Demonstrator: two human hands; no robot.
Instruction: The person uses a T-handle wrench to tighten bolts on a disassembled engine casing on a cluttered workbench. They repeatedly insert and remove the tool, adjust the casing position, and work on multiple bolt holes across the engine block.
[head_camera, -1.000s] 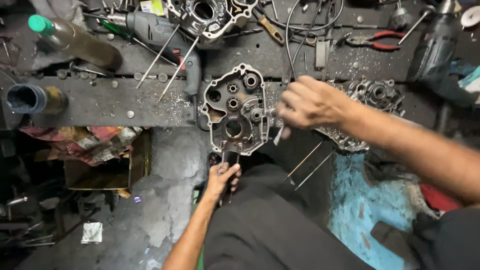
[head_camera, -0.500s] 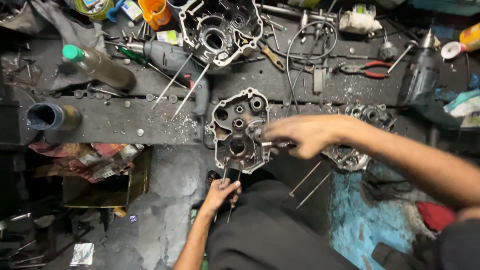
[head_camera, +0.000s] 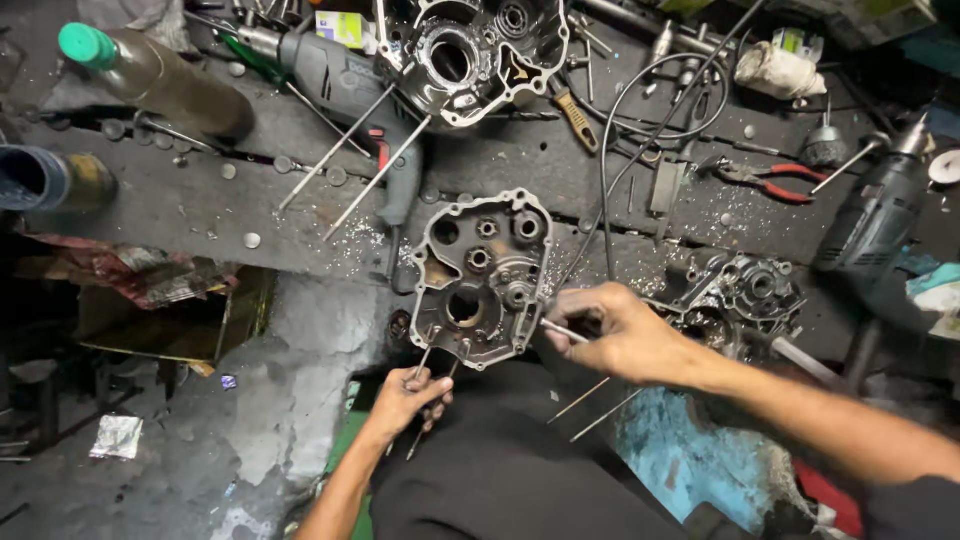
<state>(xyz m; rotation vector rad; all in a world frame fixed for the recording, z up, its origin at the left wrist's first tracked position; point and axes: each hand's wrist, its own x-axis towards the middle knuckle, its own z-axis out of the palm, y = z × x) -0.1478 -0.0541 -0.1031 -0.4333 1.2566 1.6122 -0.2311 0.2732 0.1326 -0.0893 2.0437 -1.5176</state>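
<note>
With the engine crankcase half (head_camera: 482, 278) lying on the bench edge (head_camera: 200, 215), the right hand (head_camera: 620, 333) pinches a long stud (head_camera: 562, 331) beside its rim while the left hand (head_camera: 403, 398) grips studs (head_camera: 425, 357) below, suggesting stud fitting; next calls for careful alignment with a hole.

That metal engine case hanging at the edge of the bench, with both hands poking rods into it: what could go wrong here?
The engine case sits at the bench edge over the lap, so it might tip. The left hand holds thin rods under it, and the right hand holds another rod; either could slip and jab fingers. Metal shavings on the bench could get into the case.
</note>
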